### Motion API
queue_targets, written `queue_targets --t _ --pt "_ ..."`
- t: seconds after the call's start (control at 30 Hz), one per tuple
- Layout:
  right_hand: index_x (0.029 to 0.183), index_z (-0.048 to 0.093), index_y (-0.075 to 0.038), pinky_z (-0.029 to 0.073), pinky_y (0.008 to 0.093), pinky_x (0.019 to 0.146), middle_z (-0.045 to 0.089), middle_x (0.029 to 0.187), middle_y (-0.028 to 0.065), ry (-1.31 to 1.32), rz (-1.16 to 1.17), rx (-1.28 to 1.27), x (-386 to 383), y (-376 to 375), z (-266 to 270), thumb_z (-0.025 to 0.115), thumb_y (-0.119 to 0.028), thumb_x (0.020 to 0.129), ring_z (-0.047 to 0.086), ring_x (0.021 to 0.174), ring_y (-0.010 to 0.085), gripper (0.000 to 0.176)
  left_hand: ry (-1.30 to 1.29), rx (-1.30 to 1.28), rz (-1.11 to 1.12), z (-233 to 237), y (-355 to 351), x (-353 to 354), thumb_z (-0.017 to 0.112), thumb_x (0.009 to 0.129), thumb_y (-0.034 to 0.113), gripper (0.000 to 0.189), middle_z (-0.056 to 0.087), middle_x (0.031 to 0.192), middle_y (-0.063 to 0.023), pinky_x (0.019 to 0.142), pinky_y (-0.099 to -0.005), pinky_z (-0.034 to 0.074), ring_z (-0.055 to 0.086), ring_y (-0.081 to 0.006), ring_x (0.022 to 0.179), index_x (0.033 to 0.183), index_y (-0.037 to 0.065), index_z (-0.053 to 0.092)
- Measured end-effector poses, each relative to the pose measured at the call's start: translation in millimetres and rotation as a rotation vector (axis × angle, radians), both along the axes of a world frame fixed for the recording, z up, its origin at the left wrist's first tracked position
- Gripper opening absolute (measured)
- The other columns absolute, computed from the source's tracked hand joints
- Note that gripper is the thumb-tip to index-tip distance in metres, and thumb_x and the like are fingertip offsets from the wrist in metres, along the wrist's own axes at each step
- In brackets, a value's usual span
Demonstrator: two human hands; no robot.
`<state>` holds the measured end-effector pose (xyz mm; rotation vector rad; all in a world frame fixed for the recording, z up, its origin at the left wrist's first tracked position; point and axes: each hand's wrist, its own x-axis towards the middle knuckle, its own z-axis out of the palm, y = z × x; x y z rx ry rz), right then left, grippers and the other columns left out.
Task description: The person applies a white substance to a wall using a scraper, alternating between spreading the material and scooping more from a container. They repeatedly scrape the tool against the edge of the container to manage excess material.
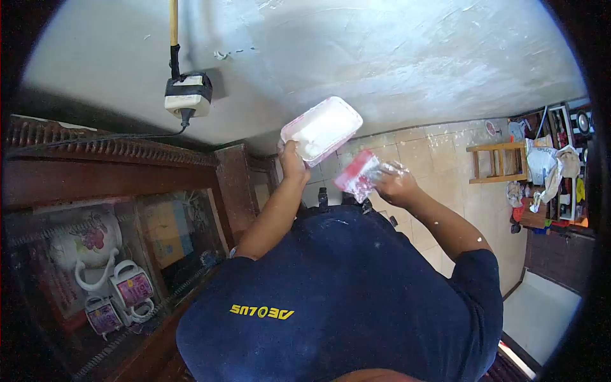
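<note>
1. You are facing a rough plastered wall point(394, 57), pale and streaked, with beige floor tiles point(439, 159) at its foot.
2. A white socket box point(187, 95) is fixed to the wall at upper left. A yellow conduit point(172, 19) runs into its top and a dark cable leaves its bottom.
3. A dark wooden cabinet point(108, 178) with a carved top edge stands on your left. Behind its glass are a floral teapot point(89, 245) and two floral mugs point(132, 290).
4. Your left hand point(293, 159) is closed on the near end of a pink rectangular tray point(321, 129). It holds the tray tilted in the air, in front of the wall's lower edge. The tray is full of white filler.
5. Your right hand point(398, 184) is clenched around a red scraper point(358, 174), its fingers smeared white. The blade points towards the tray and sits just below its lower corner. You cannot tell whether they touch.
6. Both arms reach out from your navy shirt point(337, 299), which bears yellow lettering.
7. A small wooden stool point(499, 162) stands on the tiles to the right, beside a pile of clutter point(550, 172) by the far wall.
</note>
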<state>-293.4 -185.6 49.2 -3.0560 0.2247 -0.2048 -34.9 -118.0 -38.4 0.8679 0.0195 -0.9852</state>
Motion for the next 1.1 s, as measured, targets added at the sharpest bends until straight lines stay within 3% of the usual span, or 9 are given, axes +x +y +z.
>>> queue_targets --t 0.23,0.3,0.4,0.47,0.5,0.53,0.63,1.03,1.1 --pt "0.094 0.065 -0.007 0.049 0.0284 0.072 0.066 0.087 0.0086 -0.46 -0.702 0.546 -8.2 -28.0 36.0 0.062 -0.001 0.073 0.064 0.073 0.0195 0.022 -0.132 -0.069 0.01 2.1 9.4 16.2 0.044 0.068 0.009 0.049 0.054 0.11 -0.0117 0.091 -0.0356 0.043 0.053 -0.0266 0.105 0.116 0.002 0.046" --pt "0.094 0.064 0.001 0.047 0.0249 0.071 0.065 0.087 0.0081 -0.982 -0.883 1.209 1.8 -45.9 34.4 0.063 0.002 0.074 0.061 0.075 0.0146 0.021 -0.112 -0.065 0.003 26.1 15.1 13.3 0.043 0.066 0.008 0.052 0.054 0.111 -0.0122 0.091 -0.0355 0.042 0.052 -0.027 0.105 0.117 0.002 0.045" --pt "0.098 0.06 0.003 0.047 0.0256 0.071 0.063 0.09 0.0069 -1.171 -0.762 1.272 18.6 -75.8 -37.2 0.066 -0.001 0.075 0.059 0.079 0.0131 0.024 -0.126 -0.116 -0.013 11.8 21.8 16.0 0.042 0.065 0.009 0.054 0.053 0.111 -0.013 0.092 -0.0367 0.043 0.052 -0.0271 0.106 0.118 0.001 0.045" --pt "0.098 0.059 0.004 0.048 0.0269 0.074 0.064 0.091 0.0076 -0.844 -0.909 1.166 70.7 -55.4 11.0 0.065 0.002 0.074 0.06 0.085 0.0159 0.024 -0.131 -0.142 -0.07 16.2 32.1 17.8 0.042 0.063 0.009 0.055 0.054 0.111 -0.0134 0.093 -0.038 0.043 0.053 -0.0277 0.106 0.118 0.0 0.045" --pt "0.097 0.062 0.003 0.047 0.0256 0.072 0.065 0.09 0.0067 -1.113 -0.408 1.599 93.5 -56.9 6.4 0.068 -0.002 0.073 0.058 0.081 0.012 0.026 -0.144 -0.148 -0.073 13.7 36.3 18.5 0.042 0.063 0.009 0.055 0.054 0.111 -0.0134 0.093 -0.038 0.043 0.053 -0.0277 0.106 0.118 0.0 0.045" --pt "0.097 0.062 0.002 0.046 0.0249 0.073 0.065 0.089 0.0065 -0.767 -0.786 1.257 113.5 -42.5 50.6 0.068 -0.004 0.073 0.058 0.079 0.0108 0.025 -0.134 -0.12 -0.055 6.6 39.3 20.8 0.042 0.063 0.009 0.055 0.054 0.111 -0.0133 0.093 -0.038 0.043 0.053 -0.0279 0.106 0.117 0.0 0.046" --pt "0.088 0.063 0.003 0.046 0.0271 0.064 0.066 0.078 0.0104 -0.886 -0.453 1.112 165.6 -47.4 69.5 0.07 -0.013 0.074 0.057 0.067 0.0117 0.022 -0.152 -0.102 -0.046 11.0 49.3 21.5 0.043 0.063 0.01 0.054 0.055 0.11 -0.0134 0.093 -0.0383 0.043 0.053 -0.0281 0.105 0.116 0.001 0.047" --pt "0.077 0.063 -0.002 0.045 0.0388 0.057 0.059 0.065 0.019 -0.87 -0.479 0.607 200.8 -77.5 129.6 0.07 -0.024 0.069 0.058 0.058 0.0317 0.025 -0.131 -0.114 -0.11 3.1 63.6 32.9 0.042 0.065 0.013 0.053 0.055 0.112 -0.0146 0.09 -0.0403 0.045 0.054 -0.0291 0.105 0.117 0.001 0.047" --pt "0.075 0.063 0.0 0.044 0.0323 0.052 0.061 0.06 0.0094 -0.921 -0.619 0.685 179.6 -86.5 137.5 0.072 -0.021 0.068 0.051 0.05 0.0145 0.023 -0.173 -0.138 -0.116 -2.4 60.3 36.1 0.042 0.065 0.013 0.054 0.055 0.112 -0.0146 0.091 -0.0404 0.044 0.054 -0.0292 0.105 0.117 0.001 0.047"
